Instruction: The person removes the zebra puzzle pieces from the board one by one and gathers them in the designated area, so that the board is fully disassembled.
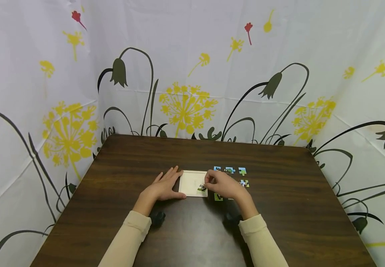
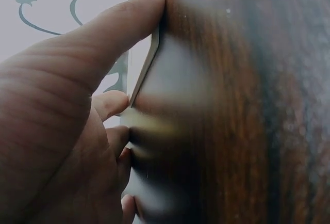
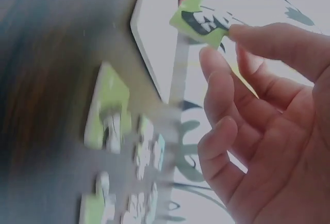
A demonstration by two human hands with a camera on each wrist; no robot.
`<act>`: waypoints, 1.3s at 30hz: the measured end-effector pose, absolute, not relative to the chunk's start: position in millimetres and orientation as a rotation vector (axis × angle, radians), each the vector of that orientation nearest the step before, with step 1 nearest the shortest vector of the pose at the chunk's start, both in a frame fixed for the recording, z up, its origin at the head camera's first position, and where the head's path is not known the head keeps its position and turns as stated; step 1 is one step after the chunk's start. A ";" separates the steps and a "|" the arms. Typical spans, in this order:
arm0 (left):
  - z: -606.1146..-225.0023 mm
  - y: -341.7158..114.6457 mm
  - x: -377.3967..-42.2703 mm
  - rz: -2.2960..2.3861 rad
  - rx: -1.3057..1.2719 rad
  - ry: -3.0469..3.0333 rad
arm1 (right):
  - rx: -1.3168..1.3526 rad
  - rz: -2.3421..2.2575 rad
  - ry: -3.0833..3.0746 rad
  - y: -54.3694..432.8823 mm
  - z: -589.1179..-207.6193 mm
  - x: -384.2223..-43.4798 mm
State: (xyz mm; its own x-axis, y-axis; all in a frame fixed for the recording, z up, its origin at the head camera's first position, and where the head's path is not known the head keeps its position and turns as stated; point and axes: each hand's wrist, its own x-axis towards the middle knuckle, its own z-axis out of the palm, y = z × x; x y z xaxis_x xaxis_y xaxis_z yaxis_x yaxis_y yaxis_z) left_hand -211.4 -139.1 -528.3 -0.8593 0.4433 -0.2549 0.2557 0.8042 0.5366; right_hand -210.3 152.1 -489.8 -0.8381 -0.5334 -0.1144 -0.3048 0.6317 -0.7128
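Observation:
In the head view a shallow pale puzzle tray (image 1: 189, 182) lies on the dark table. My left hand (image 1: 163, 188) rests spread at its left side, thumb by the near corner and fingers by the far one. The left wrist view has the straight thumb (image 2: 121, 25) against the tray's edge. Over the right part of the tray, my right hand (image 1: 225, 184) pinches a jigsaw puzzle piece (image 1: 201, 188) between thumb and fingertips. That piece (image 3: 198, 24) is green with a black and white print and is tilted above the tray (image 3: 154, 33) in the right wrist view.
Several loose puzzle pieces lie right of the tray, including a blue one (image 1: 229, 170), a green-blue one (image 1: 242, 171) and a green one (image 1: 218, 197); my right hand partly covers the group. A flower-printed curtain (image 1: 192, 66) hangs behind the wooden table (image 1: 286, 193).

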 end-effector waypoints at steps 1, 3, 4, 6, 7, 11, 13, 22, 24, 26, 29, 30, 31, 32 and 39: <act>-529.3 -139.3 -211.5 0.697 0.526 2.618 | -0.682 -1.040 2.534 156.7 -489.3 -210.0; -533.9 -140.3 -213.3 0.687 0.518 2.615 | -0.692 -1.062 2.522 167.4 -488.4 -209.2; -536.1 -140.6 -214.3 0.688 0.520 2.615 | -0.699 -1.076 2.518 173.1 -487.5 -208.4; -538.6 -141.1 -215.7 0.693 0.519 2.615 | -0.702 -1.103 2.511 185.2 -486.3 -206.6; -538.7 -141.1 -215.9 0.701 0.523 2.614 | -0.699 -1.112 2.514 191.3 -485.4 -205.5; -538.1 -140.2 -216.3 0.705 0.536 2.609 | -0.627 -1.150 2.543 216.9 -482.6 -199.6; -538.1 -139.4 -216.7 0.701 0.539 2.608 | -0.589 -1.155 2.565 230.0 -482.4 -197.1; -539.5 -141.2 -217.9 0.682 0.519 2.613 | -0.460 -1.162 2.554 279.0 -489.0 -193.3; -536.1 -140.5 -215.9 0.691 0.528 2.618 | -0.436 -1.157 2.539 286.3 -490.3 -192.5; -529.9 -139.6 -213.8 0.693 0.541 2.619 | -0.423 -1.148 2.517 291.1 -491.7 -192.2; -520.7 -137.8 -209.7 0.668 0.550 2.620 | -0.404 -1.116 2.494 295.7 -495.4 -192.4; -518.2 -137.6 -208.6 0.660 0.551 2.620 | -0.393 -1.107 2.494 296.4 -496.7 -192.5; -516.5 -137.5 -207.9 0.656 0.549 2.622 | -0.385 -1.100 2.494 296.4 -497.0 -192.6; -517.5 -137.8 -207.7 0.662 0.543 2.622 | -0.377 -1.091 2.501 296.1 -497.2 -192.7; -515.8 -138.7 -205.8 0.649 0.535 2.623 | -0.309 -0.967 2.570 291.6 -490.0 -187.4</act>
State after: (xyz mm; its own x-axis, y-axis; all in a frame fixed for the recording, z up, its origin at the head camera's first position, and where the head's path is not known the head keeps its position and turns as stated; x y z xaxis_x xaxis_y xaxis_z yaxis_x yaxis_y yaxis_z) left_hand -205.8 -138.7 -515.8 -0.8532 0.4452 -0.2718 0.2671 0.8205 0.5054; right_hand -187.4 291.6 -490.0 -0.9051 -0.3300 -0.2683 -0.0713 0.7396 -0.6692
